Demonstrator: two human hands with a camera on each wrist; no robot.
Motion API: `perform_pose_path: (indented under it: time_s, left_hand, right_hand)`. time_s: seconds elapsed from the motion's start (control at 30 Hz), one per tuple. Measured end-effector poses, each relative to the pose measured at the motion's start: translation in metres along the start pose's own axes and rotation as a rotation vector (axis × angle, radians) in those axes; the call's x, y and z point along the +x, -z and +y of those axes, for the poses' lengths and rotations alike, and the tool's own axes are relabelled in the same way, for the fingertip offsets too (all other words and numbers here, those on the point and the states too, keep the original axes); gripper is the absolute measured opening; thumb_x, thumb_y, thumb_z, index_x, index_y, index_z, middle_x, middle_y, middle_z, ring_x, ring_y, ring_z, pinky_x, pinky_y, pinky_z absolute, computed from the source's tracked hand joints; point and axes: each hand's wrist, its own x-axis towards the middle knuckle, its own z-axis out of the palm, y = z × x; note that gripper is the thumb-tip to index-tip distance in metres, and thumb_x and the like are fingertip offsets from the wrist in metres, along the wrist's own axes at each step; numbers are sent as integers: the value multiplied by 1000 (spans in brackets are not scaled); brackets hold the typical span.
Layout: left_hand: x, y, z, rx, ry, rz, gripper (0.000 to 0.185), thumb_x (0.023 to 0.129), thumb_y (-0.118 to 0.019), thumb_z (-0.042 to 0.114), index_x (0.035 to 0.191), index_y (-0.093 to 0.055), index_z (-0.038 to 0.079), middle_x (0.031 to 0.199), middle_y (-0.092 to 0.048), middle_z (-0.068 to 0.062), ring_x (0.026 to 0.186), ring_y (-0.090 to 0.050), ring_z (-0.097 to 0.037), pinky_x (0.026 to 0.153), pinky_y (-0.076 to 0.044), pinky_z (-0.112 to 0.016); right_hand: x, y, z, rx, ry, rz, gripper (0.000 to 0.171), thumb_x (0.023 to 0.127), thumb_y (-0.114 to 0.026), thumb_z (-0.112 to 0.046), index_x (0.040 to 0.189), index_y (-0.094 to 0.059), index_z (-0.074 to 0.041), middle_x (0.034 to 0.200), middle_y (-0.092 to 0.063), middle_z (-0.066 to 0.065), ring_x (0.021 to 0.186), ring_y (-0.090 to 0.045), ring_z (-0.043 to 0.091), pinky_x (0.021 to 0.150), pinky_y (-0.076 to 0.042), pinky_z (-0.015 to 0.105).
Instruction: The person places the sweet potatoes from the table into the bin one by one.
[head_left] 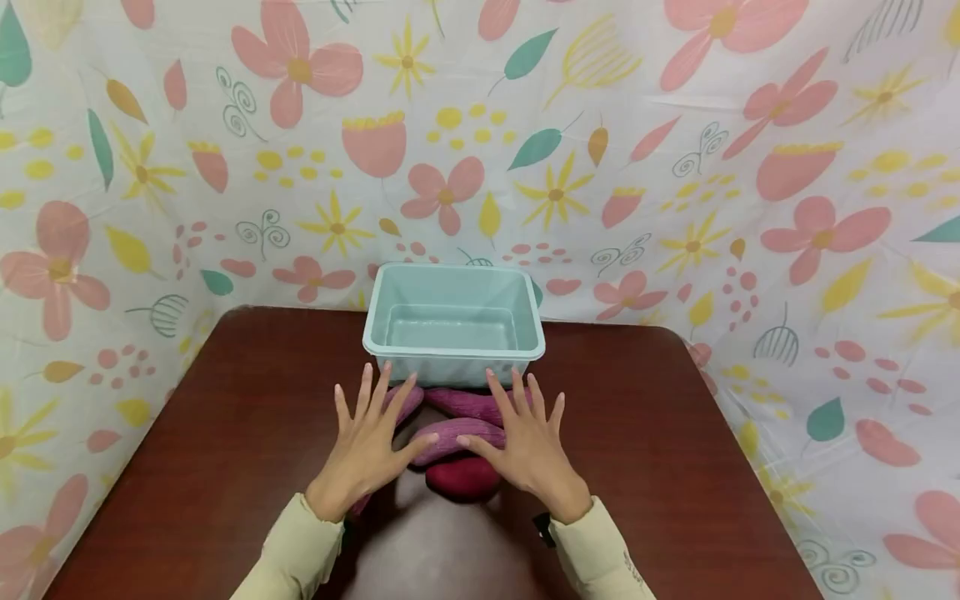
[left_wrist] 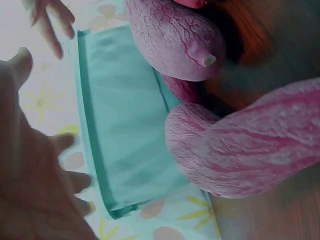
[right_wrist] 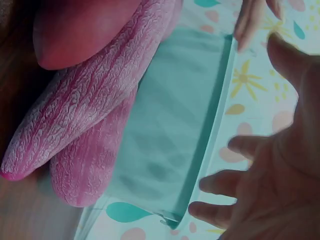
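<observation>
Both hands hover palms down with fingers spread, holding nothing. My left hand (head_left: pixel 363 458) is above a ridged pink-purple vegetable like a sweet potato (head_left: pixel 407 405), which it partly hides. On the other side, my right hand (head_left: pixel 534 454) overlaps the ends of two similar ones, a nearer sweet potato (head_left: pixel 450 437) and a farther sweet potato (head_left: pixel 463 403). A smooth dark red, rounded item (head_left: pixel 462 481) sits just in front of them. In the left wrist view, a sweet potato (left_wrist: pixel 240 150) shows its wrinkled skin. The right wrist view shows another sweet potato (right_wrist: pixel 90 100) beside the red item.
Behind the vegetables stands a light blue-green plastic tub (head_left: pixel 457 368), its inside bare. It is near the back edge of the dark reddish-brown table (head_left: pixel 637 417). A flower-printed white cloth (head_left: pixel 555 233) hangs around the back and sides.
</observation>
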Motion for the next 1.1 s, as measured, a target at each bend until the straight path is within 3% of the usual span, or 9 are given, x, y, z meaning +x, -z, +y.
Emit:
perform_pose_path:
  time_s: [0.27, 0.43, 0.6, 0.73, 0.9, 1.1]
  left_hand:
    - [14, 5, -17, -83, -76, 101, 89, 90, -65, 62, 161, -20, 33, 172, 9, -5, 159, 13, -34, 116, 9, -74]
    - [24, 11, -30, -85, -113, 139, 88, 89, -67, 60, 161, -24, 30, 172, 1, -13, 159, 6, -38, 116, 6, -74]
    - [39, 13, -40, -80, -109, 184, 86, 89, -66, 62, 159, -30, 26, 171, -5, -18, 159, 0, -39, 117, 1, -74]
    - [53, 16, -45, -98, -112, 209, 87, 88, -69, 60, 158, -30, 26, 171, -2, -16, 159, -2, -39, 118, 2, -72]
    - [66, 18, -53, -101, -84, 227, 86, 88, -69, 60, 158, -32, 26, 171, -4, -15, 158, -7, -40, 119, -1, -72]
    - [84, 17, -59, -142, -73, 214, 85, 89, -68, 60, 158, -31, 28, 172, -2, -12, 159, -7, -37, 119, -3, -72]
  right_hand:
    - [-2, 1, -3, 73, 42, 119, 98, 82, -71, -67, 160, -29, -24, 167, -26, 16, 154, -25, 39, 118, -11, 72]
    - [-10, -13, -5, 148, 107, 167, 90, 79, -78, -60, 150, -48, -13, 159, -40, 20, 144, -43, 41, 117, -25, 67]
    - [-11, -22, -3, 216, 182, 213, 83, 74, -86, -54, 142, -57, -16, 152, -51, 17, 137, -52, 38, 110, -40, 60]
    - [-11, -26, -2, 257, 200, 193, 80, 72, -88, -51, 139, -60, -18, 148, -56, 8, 135, -54, 31, 108, -43, 55]
    - [-13, -35, 0, 253, 213, 154, 68, 72, -88, -51, 129, -66, -20, 129, -62, -2, 122, -59, 20, 101, -49, 46]
    - [-13, -41, 6, 252, 234, 98, 66, 72, -87, -53, 126, -68, -20, 123, -64, -5, 116, -61, 15, 97, -51, 41]
